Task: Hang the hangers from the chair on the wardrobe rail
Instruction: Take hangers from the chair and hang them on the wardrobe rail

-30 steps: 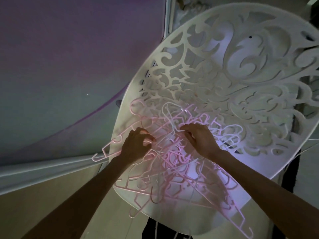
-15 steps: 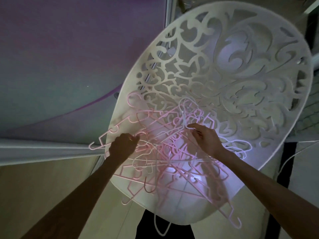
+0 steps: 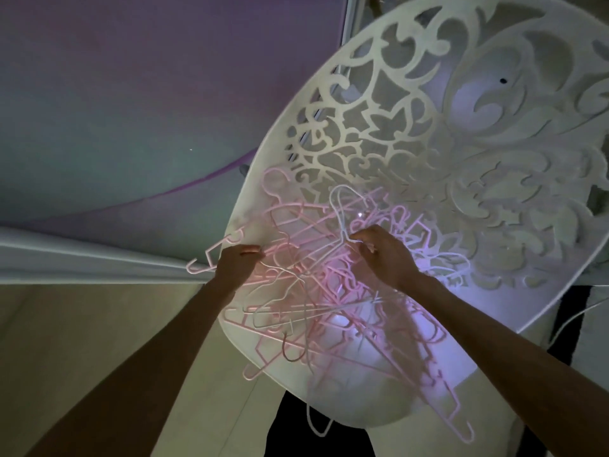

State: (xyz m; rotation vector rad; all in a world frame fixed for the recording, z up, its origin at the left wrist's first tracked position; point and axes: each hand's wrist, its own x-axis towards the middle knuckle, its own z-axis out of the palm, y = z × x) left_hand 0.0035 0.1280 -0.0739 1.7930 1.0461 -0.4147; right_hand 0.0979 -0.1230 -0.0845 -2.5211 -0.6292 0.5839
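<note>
— Where are the hangers?

— In a tangled heap of pink hangers [image 3: 316, 291] on the seat of the white chair [image 3: 461, 166], lying between and below both hands. Most are pink; a few look pale or white. Several hooks stick out past the seat edge, one just left of the left hand and others lower down, well below the right forearm.

— What is the left hand doing?

— The left hand [image 3: 238, 262] sits at the left edge of the pile, fingers curled in, with its fingertips pinched onto a thin pink hanger bar. A pink hook pokes out just beside its knuckles, over the seat rim.

— And the right hand?

— The right hand [image 3: 384, 255] is over the middle of the heap, thumb and forefinger pinching the neck of a white hanger [image 3: 339, 209] whose hook rises just above the fingers. The other fingers are loosely curled.

— Are the hands touching?

— No, they are apart, with a stretch of crossed hangers between them.

— What else is near?

— The chair's back, cut in a scrolling openwork pattern, spreads above and to the right of the right hand. A purple-grey wall [image 3: 131, 94] lies above the left hand, and pale flooring [image 3: 82, 341] runs under the left forearm. The light is dim, with a bright spot on the seat below the right wrist.
</note>
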